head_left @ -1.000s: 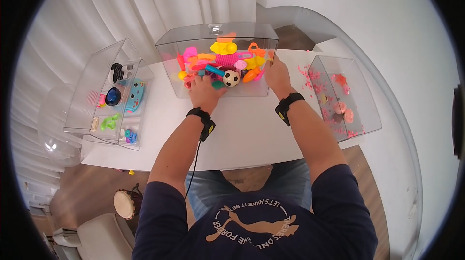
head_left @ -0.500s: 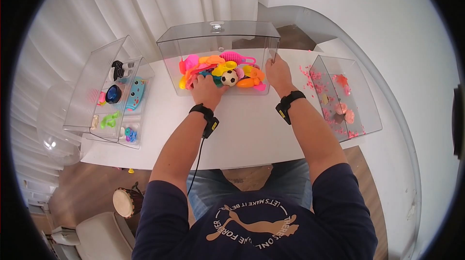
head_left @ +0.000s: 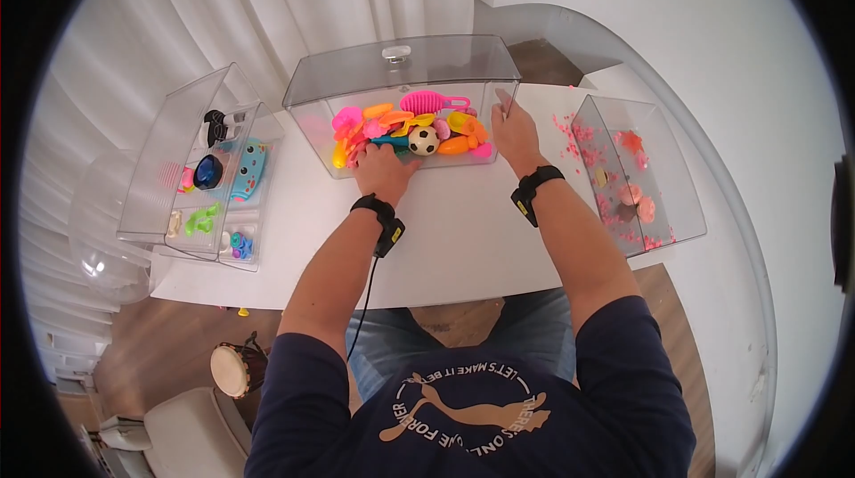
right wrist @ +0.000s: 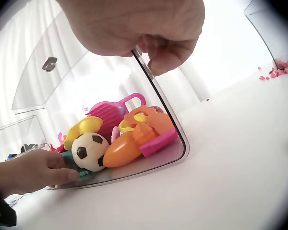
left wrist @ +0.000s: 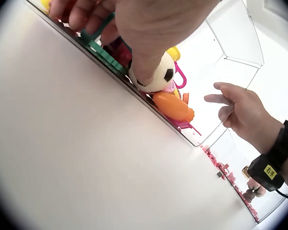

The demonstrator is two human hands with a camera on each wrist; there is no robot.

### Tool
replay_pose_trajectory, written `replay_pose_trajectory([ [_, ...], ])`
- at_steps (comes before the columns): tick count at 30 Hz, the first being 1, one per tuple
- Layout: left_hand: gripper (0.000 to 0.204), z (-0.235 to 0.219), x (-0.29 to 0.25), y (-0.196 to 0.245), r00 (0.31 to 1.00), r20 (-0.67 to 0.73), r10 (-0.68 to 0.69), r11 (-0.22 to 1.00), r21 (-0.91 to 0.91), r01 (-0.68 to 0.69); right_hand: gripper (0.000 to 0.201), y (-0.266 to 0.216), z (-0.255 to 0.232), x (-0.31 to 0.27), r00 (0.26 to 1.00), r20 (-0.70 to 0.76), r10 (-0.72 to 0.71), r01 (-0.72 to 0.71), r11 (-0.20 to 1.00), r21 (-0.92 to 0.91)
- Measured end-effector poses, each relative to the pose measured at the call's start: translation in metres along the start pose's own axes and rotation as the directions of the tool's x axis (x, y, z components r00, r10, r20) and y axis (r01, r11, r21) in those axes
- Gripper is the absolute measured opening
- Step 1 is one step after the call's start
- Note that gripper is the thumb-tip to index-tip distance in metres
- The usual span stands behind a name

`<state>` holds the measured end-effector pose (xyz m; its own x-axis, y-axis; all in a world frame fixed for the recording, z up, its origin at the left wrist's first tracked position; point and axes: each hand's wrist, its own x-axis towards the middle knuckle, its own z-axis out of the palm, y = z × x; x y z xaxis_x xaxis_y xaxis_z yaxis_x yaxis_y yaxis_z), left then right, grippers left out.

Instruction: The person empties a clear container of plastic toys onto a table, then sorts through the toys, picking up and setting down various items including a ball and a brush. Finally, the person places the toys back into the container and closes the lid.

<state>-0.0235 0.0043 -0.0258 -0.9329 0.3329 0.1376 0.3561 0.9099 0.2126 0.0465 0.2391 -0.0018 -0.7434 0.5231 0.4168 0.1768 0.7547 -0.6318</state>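
Note:
A clear plastic box [head_left: 312,144] lies with its open side toward me, heaped with colorful toys. At its lower edge, my left hand [head_left: 383,173] reaches in, its fingers over the toys at the left. Its thumb presses by the soccer ball [right wrist: 90,152], beside a green toy [left wrist: 105,57]. My right hand [head_left: 517,132] grips the right wall of the box, fingers curled round its rim in the right wrist view. Near the ball are an orange toy [right wrist: 122,149], a pink hairbrush [head_left: 423,102] and a yellow scoop-like piece [right wrist: 84,128].
On the left stands another clear box [head_left: 147,211] with a blue toy [head_left: 249,171] and several small things. A third clear box [head_left: 677,202], at the right, holds pink bits, some scattered on the white table [head_left: 463,246]. A drum [head_left: 233,371] stands on the floor.
The toys have settled lower and spread deeper in the box; a blue stick across the front no longer sticks out. The box has tipped slightly. Both hands stay near their places.

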Motion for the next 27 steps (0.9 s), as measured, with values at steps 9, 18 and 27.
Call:
replay_pose_trajectory([
  [9, 0.066, 0.006, 0.006, 0.002, 1.000, 0.018, -0.025, 0.999, -0.036, 0.026, 0.027, 0.002, 0.004, 0.003, 1.000, -0.026, 0.016, -0.016, 1.000, -0.012],
  [18, 0.051, -0.005, -0.003, -0.009, 0.998, 0.045, 0.052, 0.998, -0.039, -0.051, 0.055, 0.012, 0.000, -0.005, 0.999, 0.041, 0.005, -0.005, 1.000, -0.001],
  [27, 0.057, -0.028, 0.008, 0.000, 0.794, -0.334, 0.508, 0.858, 0.121, -0.499, 0.068, 0.007, -0.067, -0.086, 0.992, 0.119, 0.047, -0.069, 0.980, 0.188],
])
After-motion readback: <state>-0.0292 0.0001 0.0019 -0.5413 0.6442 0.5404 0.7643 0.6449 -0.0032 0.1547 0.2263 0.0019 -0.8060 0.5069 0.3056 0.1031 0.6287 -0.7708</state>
